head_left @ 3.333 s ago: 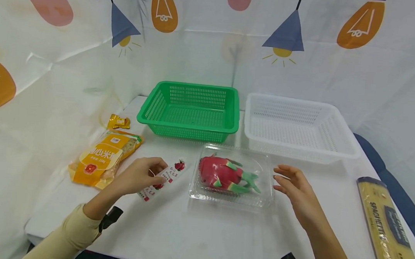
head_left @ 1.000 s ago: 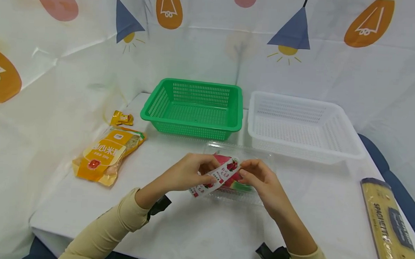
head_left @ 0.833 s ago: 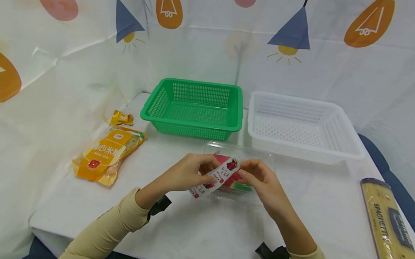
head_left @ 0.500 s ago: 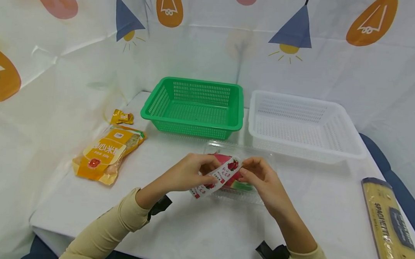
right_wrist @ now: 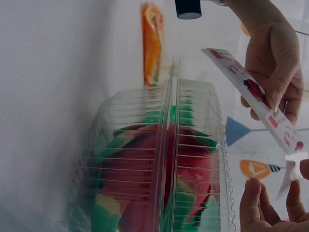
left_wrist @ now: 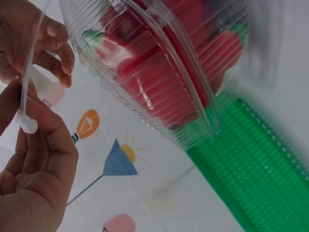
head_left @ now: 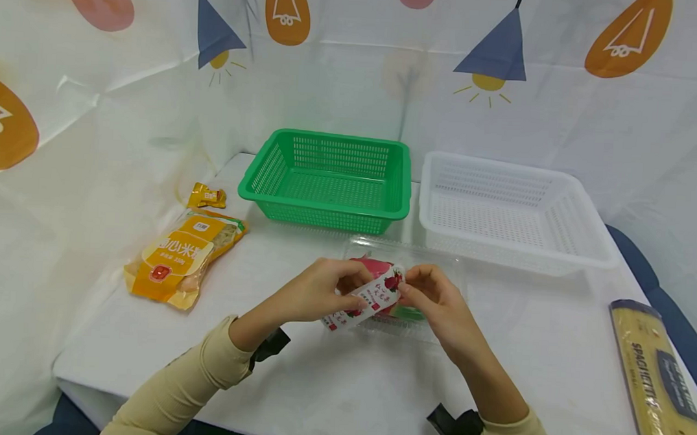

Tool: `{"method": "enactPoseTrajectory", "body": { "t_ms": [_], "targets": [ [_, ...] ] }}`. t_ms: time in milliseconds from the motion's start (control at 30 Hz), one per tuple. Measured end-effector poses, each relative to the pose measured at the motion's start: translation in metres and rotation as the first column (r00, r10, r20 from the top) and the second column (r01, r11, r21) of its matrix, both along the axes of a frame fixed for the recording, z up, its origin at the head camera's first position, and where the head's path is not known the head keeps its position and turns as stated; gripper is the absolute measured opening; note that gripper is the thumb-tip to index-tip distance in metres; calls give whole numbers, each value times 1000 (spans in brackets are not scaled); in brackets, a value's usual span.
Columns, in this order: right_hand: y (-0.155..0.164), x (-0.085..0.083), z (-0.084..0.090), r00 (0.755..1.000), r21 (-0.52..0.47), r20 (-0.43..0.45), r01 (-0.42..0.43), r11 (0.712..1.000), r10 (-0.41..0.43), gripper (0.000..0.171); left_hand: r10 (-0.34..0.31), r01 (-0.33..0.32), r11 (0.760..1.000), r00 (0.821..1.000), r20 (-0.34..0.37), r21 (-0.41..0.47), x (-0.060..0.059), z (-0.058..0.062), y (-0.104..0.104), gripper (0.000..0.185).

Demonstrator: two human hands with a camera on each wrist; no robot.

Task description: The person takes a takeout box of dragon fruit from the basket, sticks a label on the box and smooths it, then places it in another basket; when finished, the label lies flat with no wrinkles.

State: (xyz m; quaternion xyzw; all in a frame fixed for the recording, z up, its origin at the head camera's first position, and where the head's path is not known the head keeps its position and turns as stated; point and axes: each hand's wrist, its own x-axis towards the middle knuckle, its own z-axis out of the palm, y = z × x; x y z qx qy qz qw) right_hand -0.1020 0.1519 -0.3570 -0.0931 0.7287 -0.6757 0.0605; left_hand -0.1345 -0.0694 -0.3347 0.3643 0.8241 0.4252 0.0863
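My left hand [head_left: 324, 291] pinches a white strip of stickers [head_left: 383, 293] printed with red fruit and lettering. At the strip's upper right end, my right hand [head_left: 438, 302] pinches the corner between thumb and fingers. The right wrist view shows that end torn or bent away in a small white flap [right_wrist: 288, 179]. Behind both hands stands a clear plastic clamshell box [right_wrist: 193, 92], lid down, partly hidden by them in the head view. Inside it lies a red dragon fruit [right_wrist: 135, 176] with green scales.
A green basket [head_left: 325, 210] and a white basket [head_left: 516, 254] stand at the back. On the left lie a yellow food bag [head_left: 177, 252] and a small yellow packet [head_left: 207, 196]. A spaghetti pack [head_left: 657, 380] lies along the right edge of the white-covered table [head_left: 329, 392].
The left hand has carried the sticker strip rightward in front of the box. The right hand has come in from the right and now pinches its end, which has curled slightly.
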Motion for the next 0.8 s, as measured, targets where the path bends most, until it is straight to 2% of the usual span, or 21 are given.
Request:
{"method": "enactPoseTrajectory", "body": {
  "t_ms": [333,533,667,800],
  "targets": [
    [0,1,1,1000,41,-1,12,999,-12,22,11,-11,1000,1000,12,12,-1,-4,-4,18],
    [2,1,2,999,81,-31,39,996,-37,22,23,-24,1000,1000,17,17,-3,-5,-7,13],
    [1,2,1,988,181,-133,108,978,-84,21,30,-30,1000,999,25,4,-3,-7,-9,10],
    [0,4,-2,946,269,-301,205,941,-120,16,40,-40,999,998,53,-2,-3,-6,-9,9]
  ]
}}
